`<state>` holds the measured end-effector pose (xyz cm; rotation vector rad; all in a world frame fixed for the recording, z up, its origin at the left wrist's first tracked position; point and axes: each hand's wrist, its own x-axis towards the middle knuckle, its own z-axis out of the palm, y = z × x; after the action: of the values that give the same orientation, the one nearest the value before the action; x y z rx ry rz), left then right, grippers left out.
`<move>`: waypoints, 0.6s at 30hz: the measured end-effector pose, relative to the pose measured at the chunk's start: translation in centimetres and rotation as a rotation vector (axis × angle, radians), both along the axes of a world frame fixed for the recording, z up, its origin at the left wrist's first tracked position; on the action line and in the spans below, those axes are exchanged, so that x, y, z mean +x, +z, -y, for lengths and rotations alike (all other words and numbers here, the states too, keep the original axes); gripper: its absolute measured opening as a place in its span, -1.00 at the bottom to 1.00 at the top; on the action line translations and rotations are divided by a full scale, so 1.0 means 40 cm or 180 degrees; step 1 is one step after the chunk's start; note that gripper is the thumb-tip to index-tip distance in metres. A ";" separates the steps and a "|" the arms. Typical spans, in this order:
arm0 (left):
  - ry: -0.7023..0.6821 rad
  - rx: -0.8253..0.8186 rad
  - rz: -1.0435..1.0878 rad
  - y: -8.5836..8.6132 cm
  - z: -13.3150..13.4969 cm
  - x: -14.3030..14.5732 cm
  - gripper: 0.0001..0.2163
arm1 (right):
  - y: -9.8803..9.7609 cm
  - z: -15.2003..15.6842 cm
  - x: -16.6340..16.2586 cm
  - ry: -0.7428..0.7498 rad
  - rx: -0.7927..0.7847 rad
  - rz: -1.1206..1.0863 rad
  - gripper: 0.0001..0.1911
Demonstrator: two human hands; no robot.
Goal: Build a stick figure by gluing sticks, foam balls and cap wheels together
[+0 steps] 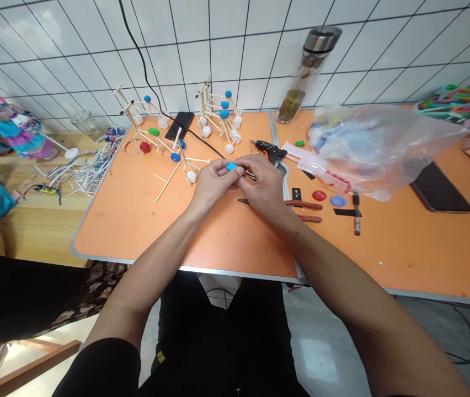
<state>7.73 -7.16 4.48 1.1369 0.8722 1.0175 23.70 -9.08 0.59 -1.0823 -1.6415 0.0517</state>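
Note:
Over the middle of the orange table (pixel 135 220), my left hand (pixel 213 182) and my right hand (pixel 262 184) meet fingertip to fingertip. Both pinch a small blue bottle cap (pixel 231 166) between them. A thin dark tool tip (pixel 252 176) pokes out by my right fingers; what it is I cannot make out. Just behind my hands lie stick-and-cap models (pixel 177 151) made of wooden sticks with blue, white, red and green caps. A black glue gun (pixel 268 149) rests right of my hands.
Red-handled pliers (pixel 303 205) lie by my right wrist, with loose red (pixel 319 195) and blue (pixel 338 200) caps beyond. A big clear plastic bag (pixel 367 146), a glass bottle (pixel 307 71), two phones (pixel 439 190) (pixel 180 124) and a cable tangle (pixel 81 165) surround the area. Another person sits at the left edge.

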 end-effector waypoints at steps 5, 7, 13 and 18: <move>-0.0028 -0.0026 0.0103 -0.004 -0.002 -0.006 -0.52 | 0.004 0.002 -0.002 0.0113 0.0057 -0.0094 -0.76; 0.0024 -0.0118 0.0094 -0.002 -0.003 -0.005 -0.55 | 0.006 0.002 -0.001 0.0153 0.0054 -0.0102 -0.78; 0.0135 -0.0457 0.0157 0.014 -0.001 -0.001 -0.68 | 0.009 0.003 0.004 0.0234 0.0014 -0.0066 -0.83; 0.0119 -0.0583 0.0224 0.017 -0.007 -0.001 -0.66 | 0.004 0.001 0.004 0.0220 0.0055 -0.0095 -0.82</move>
<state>7.68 -6.90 5.14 0.9285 0.9134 0.9813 23.87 -9.13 0.76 -1.0071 -1.6495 0.0985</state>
